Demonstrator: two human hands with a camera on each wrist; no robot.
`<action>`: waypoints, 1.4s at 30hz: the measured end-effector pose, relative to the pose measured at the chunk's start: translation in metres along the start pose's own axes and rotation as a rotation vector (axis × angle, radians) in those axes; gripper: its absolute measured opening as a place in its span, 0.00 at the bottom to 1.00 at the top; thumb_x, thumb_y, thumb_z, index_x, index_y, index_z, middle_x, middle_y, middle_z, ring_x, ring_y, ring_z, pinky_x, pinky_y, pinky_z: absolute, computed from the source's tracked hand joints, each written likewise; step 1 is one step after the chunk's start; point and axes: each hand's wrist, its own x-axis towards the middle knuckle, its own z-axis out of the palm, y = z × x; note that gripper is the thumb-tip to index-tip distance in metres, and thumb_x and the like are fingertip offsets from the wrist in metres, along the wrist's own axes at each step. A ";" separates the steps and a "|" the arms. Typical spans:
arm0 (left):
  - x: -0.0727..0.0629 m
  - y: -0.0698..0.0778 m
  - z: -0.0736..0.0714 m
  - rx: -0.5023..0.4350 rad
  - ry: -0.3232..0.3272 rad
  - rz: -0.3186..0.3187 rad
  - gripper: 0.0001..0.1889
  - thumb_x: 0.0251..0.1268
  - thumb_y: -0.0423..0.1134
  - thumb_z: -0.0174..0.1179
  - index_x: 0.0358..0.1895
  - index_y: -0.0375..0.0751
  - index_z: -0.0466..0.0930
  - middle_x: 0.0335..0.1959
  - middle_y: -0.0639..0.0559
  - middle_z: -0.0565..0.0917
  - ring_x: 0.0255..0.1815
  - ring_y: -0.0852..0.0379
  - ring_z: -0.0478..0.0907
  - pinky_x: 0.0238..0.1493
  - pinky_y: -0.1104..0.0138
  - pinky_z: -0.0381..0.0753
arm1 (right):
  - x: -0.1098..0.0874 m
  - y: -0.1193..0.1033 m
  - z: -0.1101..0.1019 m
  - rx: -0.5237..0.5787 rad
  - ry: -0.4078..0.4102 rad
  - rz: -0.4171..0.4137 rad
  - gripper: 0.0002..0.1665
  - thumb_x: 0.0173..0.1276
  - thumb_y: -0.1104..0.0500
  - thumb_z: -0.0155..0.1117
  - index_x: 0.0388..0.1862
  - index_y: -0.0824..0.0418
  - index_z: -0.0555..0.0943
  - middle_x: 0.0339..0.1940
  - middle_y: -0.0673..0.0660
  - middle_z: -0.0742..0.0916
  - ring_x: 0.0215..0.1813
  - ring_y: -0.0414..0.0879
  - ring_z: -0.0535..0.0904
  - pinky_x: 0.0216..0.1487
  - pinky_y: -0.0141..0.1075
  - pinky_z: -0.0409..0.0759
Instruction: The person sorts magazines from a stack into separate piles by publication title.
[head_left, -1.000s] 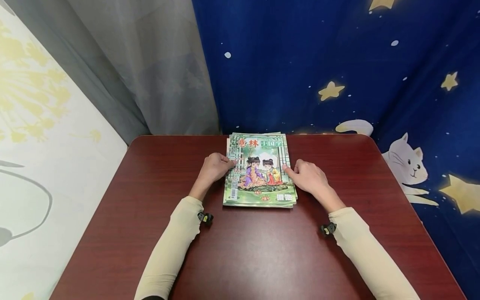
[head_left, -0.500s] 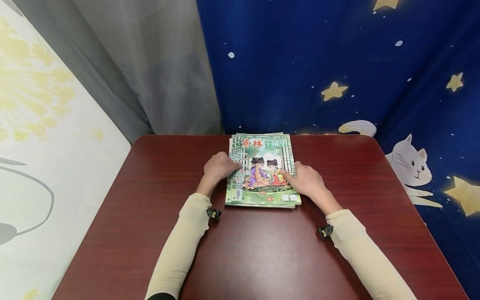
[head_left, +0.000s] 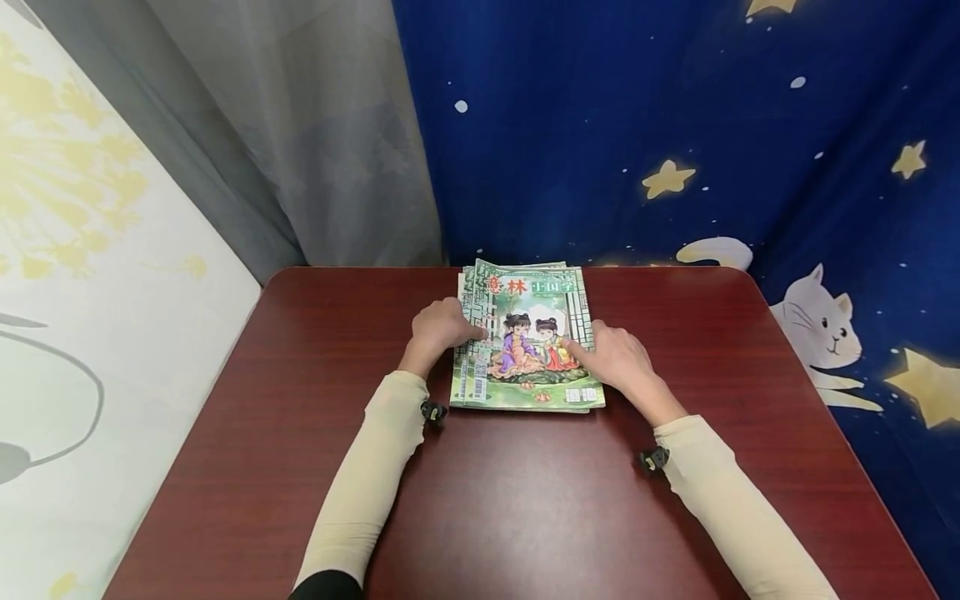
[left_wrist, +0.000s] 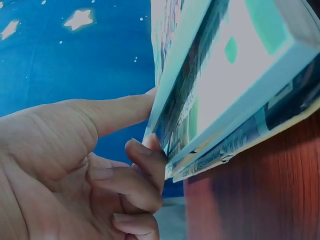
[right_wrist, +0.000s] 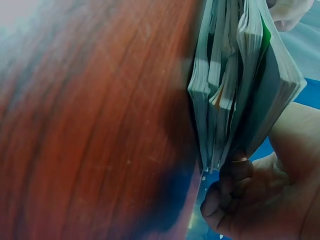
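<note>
A green magazine (head_left: 534, 346) with two drawn figures on its cover lies uppermost on a stack of several magazines (head_left: 458, 385), a little out of line with them. My left hand (head_left: 441, 327) grips its left side, thumb over the cover. In the left wrist view, that hand's fingers (left_wrist: 142, 190) curl in at the spine edge. My right hand (head_left: 621, 357) holds the opposite side, its thumb on the cover too. The right wrist view has the top magazine (right_wrist: 280, 85) tilted apart from the ones below, with curled fingers (right_wrist: 235, 175) at its edge.
The stack is near the far edge of a dark red wooden table (head_left: 525, 500). Behind hang a blue starry curtain (head_left: 555, 125) and a grey curtain (head_left: 337, 150). A white patterned surface (head_left: 90, 350) stands at the left.
The top magazine has shifted slightly right over the stack and its upper left corner has risen. Both thumbs reach farther over the cover. The head view has shifted a little.
</note>
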 end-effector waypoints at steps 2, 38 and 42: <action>-0.001 0.001 -0.003 0.033 -0.021 0.001 0.32 0.60 0.63 0.73 0.54 0.40 0.84 0.46 0.45 0.88 0.40 0.48 0.83 0.48 0.52 0.85 | 0.001 -0.001 -0.002 0.014 -0.007 0.004 0.39 0.79 0.33 0.53 0.57 0.69 0.77 0.39 0.67 0.87 0.39 0.62 0.85 0.38 0.53 0.79; 0.009 0.046 0.002 -0.105 -0.094 0.128 0.32 0.67 0.63 0.69 0.13 0.52 0.66 0.13 0.58 0.61 0.20 0.57 0.63 0.24 0.63 0.65 | -0.022 0.060 -0.033 0.676 0.001 0.045 0.19 0.85 0.51 0.55 0.50 0.69 0.76 0.28 0.43 0.79 0.33 0.37 0.71 0.40 0.33 0.71; 0.013 0.065 0.004 -0.076 -0.103 0.180 0.27 0.67 0.64 0.69 0.20 0.47 0.80 0.17 0.57 0.72 0.23 0.56 0.71 0.29 0.62 0.72 | -0.025 0.075 -0.041 0.738 0.002 0.091 0.22 0.85 0.50 0.55 0.56 0.70 0.76 0.33 0.41 0.84 0.36 0.34 0.77 0.42 0.31 0.76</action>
